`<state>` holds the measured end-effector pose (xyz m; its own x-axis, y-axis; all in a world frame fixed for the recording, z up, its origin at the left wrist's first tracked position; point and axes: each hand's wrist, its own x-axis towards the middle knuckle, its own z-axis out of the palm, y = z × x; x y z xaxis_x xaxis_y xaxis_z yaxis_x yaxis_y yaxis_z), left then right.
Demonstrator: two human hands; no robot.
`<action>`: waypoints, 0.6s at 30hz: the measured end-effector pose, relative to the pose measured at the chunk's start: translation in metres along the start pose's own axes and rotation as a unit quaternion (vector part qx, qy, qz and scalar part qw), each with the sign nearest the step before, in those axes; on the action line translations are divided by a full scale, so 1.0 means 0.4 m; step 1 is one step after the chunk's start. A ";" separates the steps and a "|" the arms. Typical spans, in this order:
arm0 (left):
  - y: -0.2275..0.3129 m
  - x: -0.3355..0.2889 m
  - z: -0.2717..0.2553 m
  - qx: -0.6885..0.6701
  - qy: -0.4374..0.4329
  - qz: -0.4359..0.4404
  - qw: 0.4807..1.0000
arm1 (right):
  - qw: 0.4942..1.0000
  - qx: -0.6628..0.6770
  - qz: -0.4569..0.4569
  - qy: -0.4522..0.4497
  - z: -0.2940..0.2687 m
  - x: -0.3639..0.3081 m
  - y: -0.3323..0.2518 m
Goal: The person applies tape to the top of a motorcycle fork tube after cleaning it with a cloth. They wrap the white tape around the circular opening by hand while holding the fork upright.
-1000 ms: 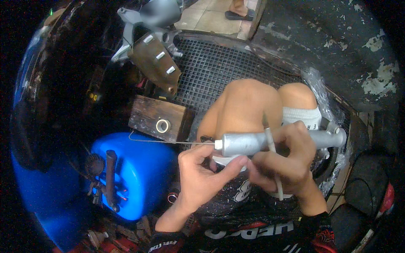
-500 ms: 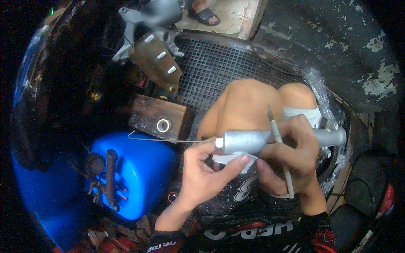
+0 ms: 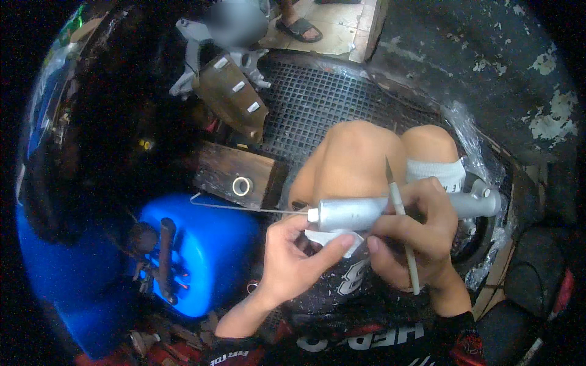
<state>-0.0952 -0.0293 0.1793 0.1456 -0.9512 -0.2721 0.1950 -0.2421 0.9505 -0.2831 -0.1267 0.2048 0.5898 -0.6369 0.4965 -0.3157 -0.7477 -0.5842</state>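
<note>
A grey metal tube (image 3: 360, 212) lies across my lap, with a thin wire rod (image 3: 244, 208) sticking out of its white left end. My right hand (image 3: 412, 235) grips the tube's middle and also holds a slim pointed tool (image 3: 400, 210) upright between its fingers. My left hand (image 3: 293, 259) cups the tube's left end from below, with a white scrap of cloth or paper (image 3: 329, 236) pinched under the thumb. My bare knees (image 3: 360, 152) rise just behind the tube.
A blue plastic can (image 3: 207, 244) with dark tools on it sits at my left. Behind it lies a wooden block (image 3: 235, 174) carrying a metal ring (image 3: 242, 185). A metal mesh grate (image 3: 317, 104), a brown metal part (image 3: 232, 97) and another person's sandalled foot (image 3: 299, 27) are farther back.
My right hand has turned the slim tool from slanting down across the tube to standing upright, point up. The tube and left hand have barely moved.
</note>
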 end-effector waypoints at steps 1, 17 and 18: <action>0.009 -0.003 0.001 -0.013 -0.009 -0.023 1.000 | 1.000 0.001 -0.002 0.002 0.000 -0.001 0.001; 0.010 0.004 -0.005 0.030 -0.033 -0.022 0.999 | 1.000 0.015 0.005 0.007 -0.005 -0.021 -0.004; 0.002 0.004 -0.012 0.032 -0.028 -0.017 0.999 | 1.000 0.015 0.007 -0.001 -0.008 -0.019 -0.004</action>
<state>-0.0901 -0.0299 0.1788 0.0859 -0.9508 -0.2976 0.1357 -0.2847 0.9490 -0.2894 -0.1211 0.2040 0.5866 -0.6467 0.4875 -0.3006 -0.7328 -0.6104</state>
